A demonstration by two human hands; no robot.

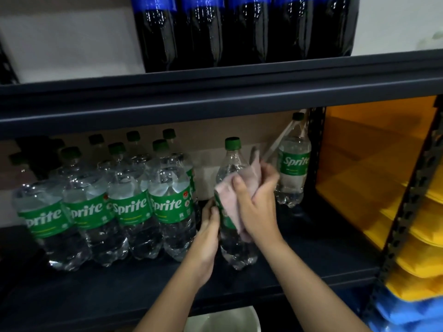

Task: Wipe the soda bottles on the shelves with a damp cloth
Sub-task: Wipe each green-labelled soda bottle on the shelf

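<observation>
"On the lower shelf [299,267], what stood at your left?"

"A shrink-wrapped pack of bottles [105,212], green labels reading Sprite, kept bundled so they stayed put. My left hand [209,232] was closed round the lower side of the loose bottle [236,250], steadying it upright on the shelf near the front edge. My right hand [256,202] gripped the pink cloth [230,195], pressed flat over its label and shoulder."

"And further right?"

"Another Sprite bottle [293,171] stood apart at the back, I'd judge so the two wouldn't get mixed up."
</observation>
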